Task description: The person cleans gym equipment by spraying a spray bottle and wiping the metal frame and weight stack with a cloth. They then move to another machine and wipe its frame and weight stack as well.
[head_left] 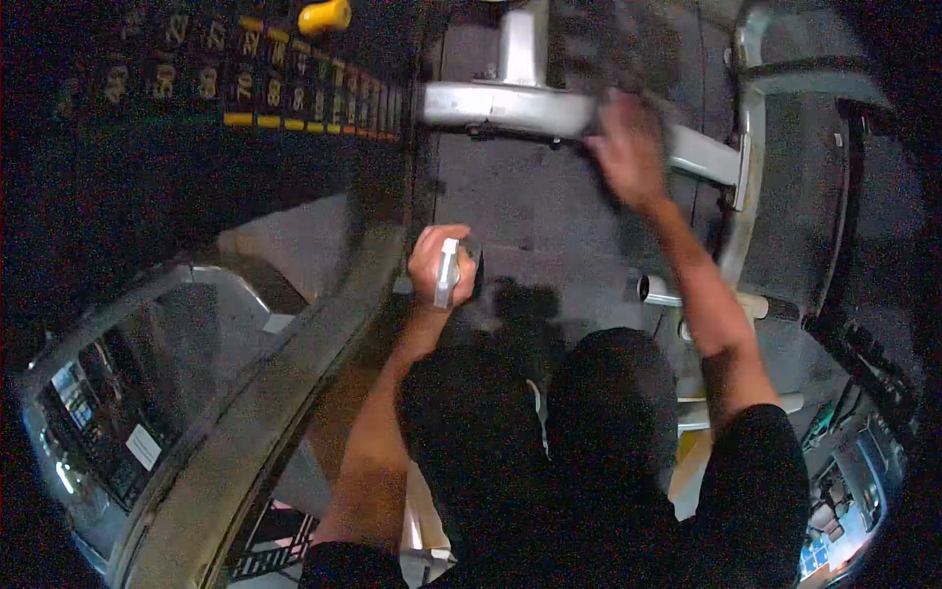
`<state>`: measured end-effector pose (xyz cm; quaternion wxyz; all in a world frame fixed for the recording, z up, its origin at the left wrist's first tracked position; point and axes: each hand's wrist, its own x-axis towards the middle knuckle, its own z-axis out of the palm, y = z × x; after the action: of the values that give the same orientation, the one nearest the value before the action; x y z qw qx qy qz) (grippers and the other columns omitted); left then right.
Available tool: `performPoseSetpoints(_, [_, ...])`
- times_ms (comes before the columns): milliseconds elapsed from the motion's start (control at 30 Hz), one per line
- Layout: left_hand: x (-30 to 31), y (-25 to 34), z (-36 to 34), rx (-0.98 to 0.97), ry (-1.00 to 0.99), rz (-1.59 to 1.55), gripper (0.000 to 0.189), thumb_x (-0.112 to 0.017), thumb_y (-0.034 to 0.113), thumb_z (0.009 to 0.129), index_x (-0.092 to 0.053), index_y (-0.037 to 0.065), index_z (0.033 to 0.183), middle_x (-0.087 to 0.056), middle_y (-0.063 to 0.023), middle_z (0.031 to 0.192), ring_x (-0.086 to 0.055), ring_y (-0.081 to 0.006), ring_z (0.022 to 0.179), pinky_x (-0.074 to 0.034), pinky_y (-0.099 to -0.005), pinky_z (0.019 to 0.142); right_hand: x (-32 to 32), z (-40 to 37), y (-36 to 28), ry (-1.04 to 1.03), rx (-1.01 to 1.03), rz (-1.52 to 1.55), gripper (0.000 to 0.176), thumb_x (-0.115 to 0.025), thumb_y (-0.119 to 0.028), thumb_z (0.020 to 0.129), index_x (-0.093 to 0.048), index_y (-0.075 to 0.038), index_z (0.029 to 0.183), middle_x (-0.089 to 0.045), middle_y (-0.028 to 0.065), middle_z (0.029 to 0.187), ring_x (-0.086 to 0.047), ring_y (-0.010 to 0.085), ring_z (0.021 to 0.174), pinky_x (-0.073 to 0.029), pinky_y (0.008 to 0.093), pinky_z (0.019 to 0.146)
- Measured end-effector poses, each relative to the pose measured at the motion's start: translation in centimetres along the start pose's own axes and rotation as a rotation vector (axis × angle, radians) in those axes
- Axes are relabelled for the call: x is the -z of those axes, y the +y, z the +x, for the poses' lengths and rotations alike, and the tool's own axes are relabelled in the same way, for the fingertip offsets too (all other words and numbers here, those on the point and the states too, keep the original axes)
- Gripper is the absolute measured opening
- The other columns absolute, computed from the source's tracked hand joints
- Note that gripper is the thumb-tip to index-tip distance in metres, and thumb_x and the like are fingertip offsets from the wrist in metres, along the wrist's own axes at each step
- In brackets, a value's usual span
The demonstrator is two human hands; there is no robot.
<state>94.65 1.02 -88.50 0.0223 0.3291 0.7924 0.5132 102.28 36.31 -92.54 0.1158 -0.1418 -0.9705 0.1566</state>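
In the head view my left hand (422,263) is closed around what looks like a spray bottle (446,275). Its narrow white head shows from above, while the lower part is hidden by the fingers. My right hand (633,152) reaches forward over a silver metal beam (505,110) of a gym machine's frame. Motion smears its fingers, and a dark patch lies around them. Whether that hand holds a cloth or anything else, I cannot make out.
Numbered weight plates (270,93) and a yellow knob (324,16) are at the upper left. A long metal rail (285,383) slants along my left side. A curved silver frame (751,147) rises on the right, above bar ends (659,290). Dark flooring (530,196) lies below.
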Motion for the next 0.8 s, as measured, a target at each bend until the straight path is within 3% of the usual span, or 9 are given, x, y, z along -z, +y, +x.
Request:
performPoseSetpoints(133, [-0.1,0.1,-0.5,0.101,-0.013,-0.024,0.026,-0.061,0.012,0.075,-0.067,-0.004,0.094,-0.07,-0.0167,0.095,-0.067,-0.0342,0.084,-0.054,-0.041,0.076,-5.0,8.0,-11.4,-0.064,0.284,0.212,0.062,-0.06,-0.034,0.098,-0.045,-0.003,0.15,-0.036,0.0165,0.161,-0.032,0.0373,0.15,-0.027,0.0501,0.121])
performPoseSetpoints(233, [-0.6,-2.0,-1.2,-0.001,0.011,-0.145,0.051,-0.068,0.045,0.085,-0.067,-0.004,0.099,-0.069,-0.0158,0.096,-0.067,-0.03,0.084,-0.053,-0.0382,0.076,-7.4,10.5,-13.1,-0.044,0.354,0.106,0.063,-0.054,-0.038,0.102,-0.041,-0.005,0.153,-0.031,0.0147,0.164,-0.029,0.0356,0.151,-0.024,0.0531,0.122])
performPoseSetpoints(267, [-0.7,-1.8,-1.4,-0.03,0.008,-0.156,0.051,-0.068,0.045,0.085,-0.067,-0.004,0.099,-0.069,-0.0158,0.096,-0.067,-0.03,0.084,-0.053,-0.0382,0.076,-6.0,9.7,-12.9,-0.086,0.315,0.156,0.064,-0.054,-0.039,0.102,-0.038,-0.007,0.155,-0.03,0.0161,0.165,-0.026,0.0362,0.153,-0.021,0.0547,0.123])
performPoseSetpoints(333, [0.1,-1.3,-2.2,0.368,-0.062,-0.186,0.063,-0.067,0.057,0.086,-0.068,-0.004,0.101,-0.069,-0.0154,0.095,-0.068,-0.0282,0.085,-0.053,-0.0375,0.076,-4.2,6.5,-11.4,-0.027,0.24,0.108,0.063,-0.054,-0.04,0.101,-0.039,-0.01,0.156,-0.028,0.0183,0.165,-0.024,0.0383,0.153,-0.021,0.0543,0.123])
performPoseSetpoints(367, [-0.4,-1.7,-1.2,0.027,0.009,-0.136,0.052,-0.071,0.046,0.086,-0.068,-0.004,0.099,-0.07,-0.0154,0.096,-0.068,-0.0281,0.086,-0.053,-0.0373,0.077,-3.6,5.2,-10.6,-0.008,0.246,0.095,0.063,-0.054,-0.04,0.101,-0.039,-0.01,0.156,-0.028,0.0183,0.165,-0.024,0.0383,0.153,-0.021,0.0543,0.123])
performPoseSetpoints(533, [-0.2,-0.7,-0.7,0.027,0.009,-0.055,0.021,-0.061,0.007,0.081,-0.068,-0.004,0.098,-0.071,-0.0157,0.096,-0.069,-0.0289,0.086,-0.054,-0.0364,0.08,-3.7,6.7,-7.9,-0.055,0.345,0.085,0.059,-0.05,-0.039,0.104,-0.04,-0.012,0.155,-0.029,0.0185,0.164,-0.022,0.0382,0.153,-0.02,0.0533,0.124])
performPoseSetpoints(667, [-0.1,0.1,-0.6,0.111,-0.006,-0.121,0.025,-0.058,0.006,0.076,-0.068,-0.003,0.097,-0.071,-0.0169,0.095,-0.07,-0.0307,0.086,-0.055,-0.0377,0.08,-5.7,13.8,-5.6,-0.123,0.265,0.162,0.056,-0.047,-0.039,0.104,-0.044,-0.012,0.153,-0.029,0.0144,0.165,-0.022,0.0334,0.154,-0.018,0.0539,0.124])
performPoseSetpoints(767, [0.1,0.8,-0.3,0.136,-0.023,-0.01,0.025,-0.06,0.008,0.075,-0.068,-0.003,0.096,-0.07,-0.0173,0.095,-0.069,-0.0327,0.086,-0.055,-0.0387,0.079,-6.7,15.5,-6.3,0.072,0.205,-0.017,0.052,-0.042,-0.04,0.106,-0.05,-0.007,0.146,-0.044,0.014,0.157,-0.041,0.0345,0.144,-0.03,0.0511,0.12])
performPoseSetpoints(800, [0.1,0.7,-0.4,0.145,-0.016,-0.01,0.025,-0.06,0.008,0.075,-0.068,-0.003,0.096,-0.07,-0.0173,0.095,-0.069,-0.0327,0.086,-0.055,-0.0387,0.079,-5.1,14.5,-7.2,0.017,-0.039,0.226,0.048,-0.041,-0.038,0.107,-0.055,-0.004,0.137,-0.054,0.0178,0.144,-0.053,0.0366,0.13,-0.039,0.0495,0.111])
